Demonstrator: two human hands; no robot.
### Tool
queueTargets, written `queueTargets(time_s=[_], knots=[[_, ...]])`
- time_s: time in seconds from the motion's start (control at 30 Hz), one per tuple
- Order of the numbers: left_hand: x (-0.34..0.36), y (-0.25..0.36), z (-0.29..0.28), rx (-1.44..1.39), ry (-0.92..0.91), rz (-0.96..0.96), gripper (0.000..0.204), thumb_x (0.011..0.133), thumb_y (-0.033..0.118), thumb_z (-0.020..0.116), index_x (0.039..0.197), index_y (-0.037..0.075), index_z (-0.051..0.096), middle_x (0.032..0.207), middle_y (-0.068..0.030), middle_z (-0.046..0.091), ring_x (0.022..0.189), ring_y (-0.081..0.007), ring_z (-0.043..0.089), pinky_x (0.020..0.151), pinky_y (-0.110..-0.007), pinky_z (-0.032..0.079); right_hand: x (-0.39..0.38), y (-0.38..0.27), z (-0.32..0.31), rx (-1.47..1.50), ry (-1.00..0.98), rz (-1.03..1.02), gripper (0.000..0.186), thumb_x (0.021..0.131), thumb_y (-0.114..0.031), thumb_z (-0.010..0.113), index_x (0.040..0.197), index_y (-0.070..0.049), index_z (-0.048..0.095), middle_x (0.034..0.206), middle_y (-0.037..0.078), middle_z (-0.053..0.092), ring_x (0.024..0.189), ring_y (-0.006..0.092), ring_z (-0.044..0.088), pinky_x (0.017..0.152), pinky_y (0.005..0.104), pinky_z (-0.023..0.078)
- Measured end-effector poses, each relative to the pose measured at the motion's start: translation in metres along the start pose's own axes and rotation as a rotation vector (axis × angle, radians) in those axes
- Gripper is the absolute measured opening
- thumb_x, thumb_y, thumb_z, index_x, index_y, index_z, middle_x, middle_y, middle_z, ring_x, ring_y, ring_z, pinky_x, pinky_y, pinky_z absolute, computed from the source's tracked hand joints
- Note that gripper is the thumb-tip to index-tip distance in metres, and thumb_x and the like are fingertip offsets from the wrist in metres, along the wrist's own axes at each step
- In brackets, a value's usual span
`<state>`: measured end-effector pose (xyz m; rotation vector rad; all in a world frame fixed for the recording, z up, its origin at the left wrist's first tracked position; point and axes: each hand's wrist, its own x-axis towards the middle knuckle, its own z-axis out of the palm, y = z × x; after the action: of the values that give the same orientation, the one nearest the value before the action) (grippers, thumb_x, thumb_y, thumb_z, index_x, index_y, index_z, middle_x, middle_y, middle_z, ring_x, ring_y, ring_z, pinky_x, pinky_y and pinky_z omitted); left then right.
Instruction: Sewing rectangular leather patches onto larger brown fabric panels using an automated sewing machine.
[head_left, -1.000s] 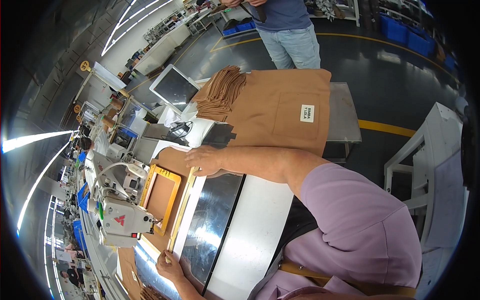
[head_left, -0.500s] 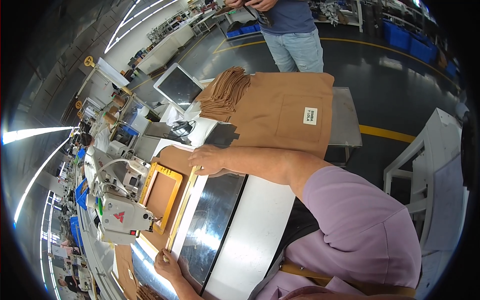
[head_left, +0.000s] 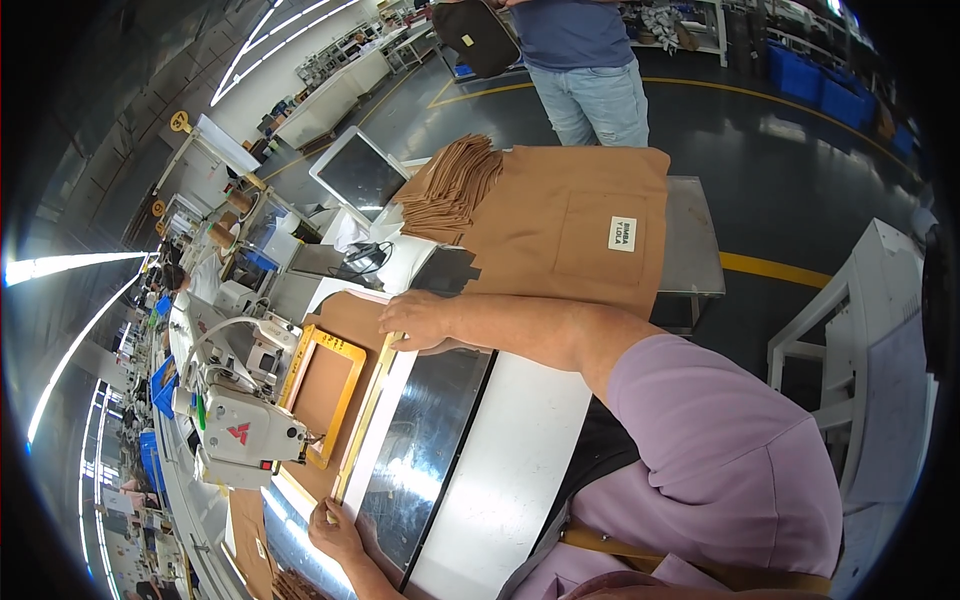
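Apparently, the flat brown fabric panel (head_left: 347,314) is already laid beneath the yellow rectangular frame (head_left: 345,408), beside the white sewing machine (head_left: 245,435); the right hand (head_left: 412,318) and left hand (head_left: 336,534) pinch the long pale-yellow strip (head_left: 365,422). How much stitching remains, I cannot tell.

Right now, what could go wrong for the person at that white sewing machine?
The bare left hand and bare right hand are at opposite ends of the pale yellow strip; an uneven pull might skew it, and perhaps the flat brown sheet beside it. Also, the fanned stack of thin brown pieces looks loosely piled beside the large brown panel, so a knock might scatter it.
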<state>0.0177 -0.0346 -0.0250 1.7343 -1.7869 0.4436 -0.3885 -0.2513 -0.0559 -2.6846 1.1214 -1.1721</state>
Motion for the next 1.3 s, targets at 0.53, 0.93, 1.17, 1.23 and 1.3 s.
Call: queueTargets(time_s=[0.53, 0.93, 1.17, 1.23, 1.3], knots=[[0.0, -0.003, 0.002, -0.007, 0.026, 0.04, 0.025, 0.092, 0.018, 0.062, 0.092, -0.003, 0.076, 0.086, -0.0191, 0.074, 0.076, -0.0374, 0.07, 0.067, -0.044, 0.055, 0.002, -0.006, -0.01, -0.012, -0.085, 0.032, 0.043, 0.087, -0.038, 0.067, 0.117, -0.008, 0.072, 0.128, 0.011, 0.067, 0.125, 0.0288, 0.057, 0.105, 0.0429, 0.045], [-0.001, -0.009, 0.005, 0.007, 0.023, 0.034, 0.026, 0.092, 0.019, 0.062, 0.092, -0.004, 0.076, 0.086, -0.0188, 0.074, 0.074, -0.036, 0.07, 0.063, -0.042, 0.054, 0.001, -0.007, -0.01, -0.017, -0.083, 0.035, 0.043, 0.086, -0.037, 0.067, 0.118, -0.008, 0.072, 0.127, 0.011, 0.067, 0.125, 0.0282, 0.057, 0.106, 0.0422, 0.045], [-0.001, -0.008, 0.005, -0.002, 0.043, 0.043, 0.025, 0.092, 0.018, 0.063, 0.092, -0.003, 0.076, 0.085, -0.0189, 0.073, 0.075, -0.0363, 0.07, 0.065, -0.043, 0.054, 0.003, -0.006, -0.01, -0.008, -0.089, 0.028, 0.043, 0.086, -0.037, 0.067, 0.117, -0.007, 0.072, 0.126, 0.012, 0.068, 0.123, 0.0282, 0.058, 0.105, 0.0419, 0.046], [-0.001, -0.009, 0.004, -0.002, 0.046, 0.048, 0.024, 0.091, 0.017, 0.063, 0.092, -0.003, 0.076, 0.085, -0.0187, 0.073, 0.075, -0.0364, 0.07, 0.065, -0.042, 0.054, 0.003, -0.006, -0.01, -0.017, -0.083, 0.019, 0.043, 0.086, -0.037, 0.067, 0.117, -0.007, 0.072, 0.126, 0.012, 0.068, 0.123, 0.0283, 0.058, 0.105, 0.0419, 0.046], [0.0, -0.01, 0.005, -0.009, 0.04, 0.041, 0.023, 0.091, 0.017, 0.063, 0.092, -0.003, 0.076, 0.085, -0.0187, 0.073, 0.075, -0.0363, 0.07, 0.065, -0.042, 0.054, 0.004, -0.005, -0.01, -0.025, -0.078, 0.012, 0.043, 0.086, -0.037, 0.067, 0.117, -0.007, 0.072, 0.125, 0.012, 0.068, 0.123, 0.0284, 0.058, 0.105, 0.0419, 0.046]])
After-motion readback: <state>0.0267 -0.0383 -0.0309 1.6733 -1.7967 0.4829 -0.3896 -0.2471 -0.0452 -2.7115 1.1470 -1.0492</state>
